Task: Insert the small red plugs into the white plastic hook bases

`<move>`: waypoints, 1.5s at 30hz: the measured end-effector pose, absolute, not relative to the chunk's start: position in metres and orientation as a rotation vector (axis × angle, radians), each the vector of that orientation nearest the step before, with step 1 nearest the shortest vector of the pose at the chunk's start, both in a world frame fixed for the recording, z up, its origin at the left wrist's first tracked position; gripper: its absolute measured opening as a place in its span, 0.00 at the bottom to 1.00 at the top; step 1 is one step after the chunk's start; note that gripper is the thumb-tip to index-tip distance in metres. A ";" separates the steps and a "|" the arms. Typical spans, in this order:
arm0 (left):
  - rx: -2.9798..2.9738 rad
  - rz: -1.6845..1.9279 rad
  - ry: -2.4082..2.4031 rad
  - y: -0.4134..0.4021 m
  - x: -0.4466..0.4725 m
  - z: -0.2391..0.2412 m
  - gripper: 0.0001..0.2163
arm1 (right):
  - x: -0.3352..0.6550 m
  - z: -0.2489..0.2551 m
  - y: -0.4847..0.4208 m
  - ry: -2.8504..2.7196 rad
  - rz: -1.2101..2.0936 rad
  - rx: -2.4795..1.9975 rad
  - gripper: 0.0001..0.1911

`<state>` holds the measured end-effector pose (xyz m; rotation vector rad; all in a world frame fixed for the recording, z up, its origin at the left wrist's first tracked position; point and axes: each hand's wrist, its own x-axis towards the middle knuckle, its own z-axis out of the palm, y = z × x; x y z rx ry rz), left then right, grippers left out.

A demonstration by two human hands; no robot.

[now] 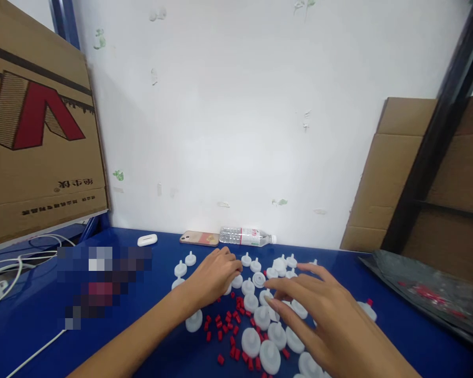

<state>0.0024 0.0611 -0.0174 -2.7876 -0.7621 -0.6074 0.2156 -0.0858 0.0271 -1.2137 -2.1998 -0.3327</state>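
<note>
Many white round plastic pieces [251, 343], each a disc with a short stem, lie over the blue tabletop [173, 344]. Among them are scattered small red caps [220, 359]. My left hand [216, 273] is at the left side of the white pieces, its fingers curled downward and close together; whatever they may hold is hidden. My right hand [319, 302] hovers palm down over the white pieces at the right, fingers apart and nothing visible held. One white piece [366, 311] with a red cap on its stem lies right of my right hand.
Along the wall lie a water bottle [246, 237], a phone [199, 238] and a white earbud case [147, 240]. A clear bag with red caps [429, 294] lies right. Cables [21, 268] run at the left, below a cardboard box [43, 121]. Cardboard [388, 173] stands right.
</note>
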 end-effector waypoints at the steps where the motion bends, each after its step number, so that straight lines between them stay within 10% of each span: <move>1: -2.768 -0.645 -0.755 0.062 0.002 -0.017 0.07 | 0.216 0.027 -0.086 -2.199 -0.340 -1.219 0.10; 14: -2.554 -1.668 -0.028 0.007 0.018 0.005 0.05 | 0.221 0.023 -0.083 -2.135 -0.693 -1.253 0.24; 25: -2.410 -1.200 -0.215 0.006 0.011 0.012 0.03 | 0.211 0.033 -0.089 -2.180 -0.457 -1.163 0.12; 38: -3.001 -1.143 -0.988 0.025 -0.004 0.016 0.21 | 0.245 0.044 -0.090 -1.781 -0.921 -1.233 0.15; 45: -3.023 -0.655 -0.854 0.031 -0.004 -0.003 0.07 | 0.230 0.037 -0.085 -2.037 -0.739 -1.210 0.17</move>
